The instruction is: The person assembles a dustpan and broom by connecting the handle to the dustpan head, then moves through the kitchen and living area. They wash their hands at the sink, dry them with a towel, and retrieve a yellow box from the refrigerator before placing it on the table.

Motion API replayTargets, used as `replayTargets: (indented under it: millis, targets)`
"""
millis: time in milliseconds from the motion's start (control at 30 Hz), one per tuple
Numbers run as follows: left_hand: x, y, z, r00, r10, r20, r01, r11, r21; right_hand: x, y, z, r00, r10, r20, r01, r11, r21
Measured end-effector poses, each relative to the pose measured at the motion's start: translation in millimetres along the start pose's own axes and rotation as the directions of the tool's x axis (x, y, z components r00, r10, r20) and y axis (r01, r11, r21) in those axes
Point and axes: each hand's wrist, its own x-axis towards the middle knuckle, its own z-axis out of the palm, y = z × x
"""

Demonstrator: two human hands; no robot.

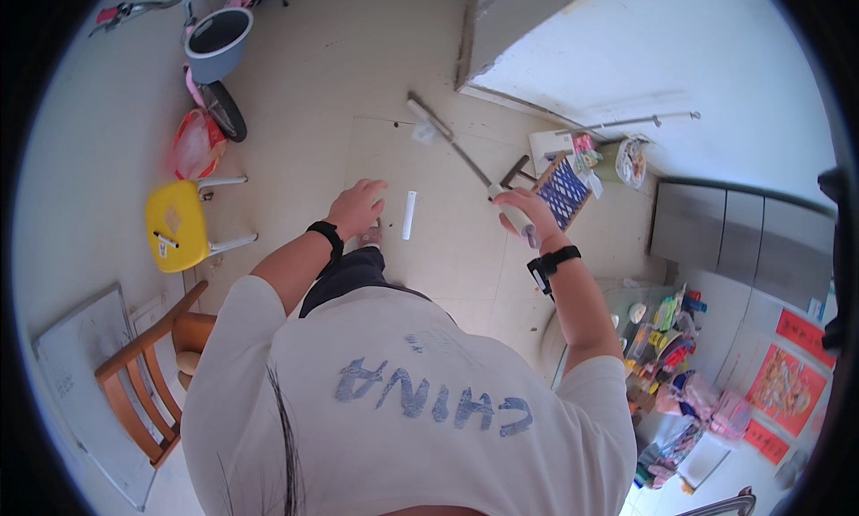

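Note:
My right hand [528, 214] is closed round the pale handle of a long-handled tool [467, 158]. Its thin grey metal pole slants up and left. At the far end, a narrow roller-like head is close to the floor, and a small see-through scrap [423, 133] lies beside it. My left hand [358, 207] hovers empty over the floor, fingers loosely bent and apart. Just right of it, a white strip [409, 215] lies on the tiles. Both wrists wear black bands.
At left stand a yellow stool [177, 225] with a marker on it, a wooden chair [143, 373] and a pink bicycle with a grey basket [217, 46]. A blue-patterned rack [564, 192] and a bin [624, 161] stand by the right wall. Cluttered goods [671, 337] fill the lower right.

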Motion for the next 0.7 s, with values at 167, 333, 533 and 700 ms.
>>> replayTargets:
  millis: [167,333,533,700]
  targets:
    - [5,33,14,0.995,0.102,0.008,-0.103,0.993,0.061,-89,-62,1,0.99,0.052,0.13,-0.064,0.994,0.09]
    - [-13,54,38,0.987,0.162,-0.015,-0.16,0.983,0.089,-168,-108,6,0.966,0.162,0.2,-0.202,0.96,0.195]
    - [-28,59,45,0.958,0.279,0.068,-0.286,0.948,0.137,-217,-129,24,0.95,0.284,-0.128,-0.255,0.945,0.203]
    - [15,61,22,0.935,0.349,0.056,-0.353,0.921,0.166,-189,-87,40,0.668,0.527,-0.525,-0.351,0.846,0.402]
